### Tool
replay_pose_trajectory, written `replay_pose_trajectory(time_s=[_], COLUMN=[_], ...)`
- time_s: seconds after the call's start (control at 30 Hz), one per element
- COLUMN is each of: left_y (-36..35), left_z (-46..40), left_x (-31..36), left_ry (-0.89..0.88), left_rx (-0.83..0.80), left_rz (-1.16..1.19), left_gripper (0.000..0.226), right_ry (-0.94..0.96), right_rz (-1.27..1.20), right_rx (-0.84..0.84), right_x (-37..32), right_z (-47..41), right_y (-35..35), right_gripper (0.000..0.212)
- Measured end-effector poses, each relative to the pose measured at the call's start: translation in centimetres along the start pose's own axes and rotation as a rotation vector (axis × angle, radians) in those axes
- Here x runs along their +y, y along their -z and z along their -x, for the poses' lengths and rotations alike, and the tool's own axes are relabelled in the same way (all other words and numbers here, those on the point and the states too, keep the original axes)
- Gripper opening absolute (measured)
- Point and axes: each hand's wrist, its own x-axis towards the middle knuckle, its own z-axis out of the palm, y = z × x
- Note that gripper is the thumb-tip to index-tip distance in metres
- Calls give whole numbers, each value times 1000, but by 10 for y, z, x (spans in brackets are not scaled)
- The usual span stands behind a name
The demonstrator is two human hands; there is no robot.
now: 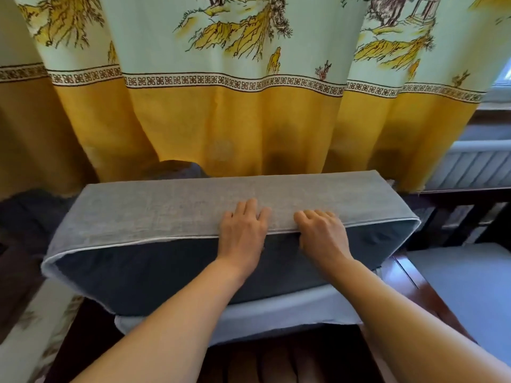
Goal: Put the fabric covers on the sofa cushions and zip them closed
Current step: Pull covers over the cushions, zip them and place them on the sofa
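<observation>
No words, numbers, labels or brand marks can be read anywhere in view. The curtain (235,78) carries only a band of repeated ornamental motifs, which look like pattern rather than script, though at this sharpness that is not certain. The cushion (193,200) cover shows no tag.

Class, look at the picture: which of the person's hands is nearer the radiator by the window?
Right. The right hand rests on the grey cushion's piped edge, on the side toward the radiator; the left hand lies beside it, farther away.
</observation>
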Motion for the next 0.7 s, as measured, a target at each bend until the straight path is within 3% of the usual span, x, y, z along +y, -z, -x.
replay_pose_trajectory(time_s=[0.17,0.27,0.37,0.57,0.7], left_y=[-8,-10,-13,-32,-50], left_z=[-12,-9,-9,-38,-57], left_x=[21,22,22,69,124], left_ry=[-33,-99,-102,-104,-124], left_rx=[76,29,38,93,62], left_rz=[-79,-101,-69,15,38], left_gripper=[35,32,35,71,86], right_ry=[72,151,78,-223,-221], right_rz=[-190,-211,-174,151,264], right_rx=[2,73,150,132,116], right_x=[20,25,39,113,152], right_z=[2,2,7,28,30], right_y=[-7,-5,-5,-13,-12], right_gripper=[38,45,36,43,39])
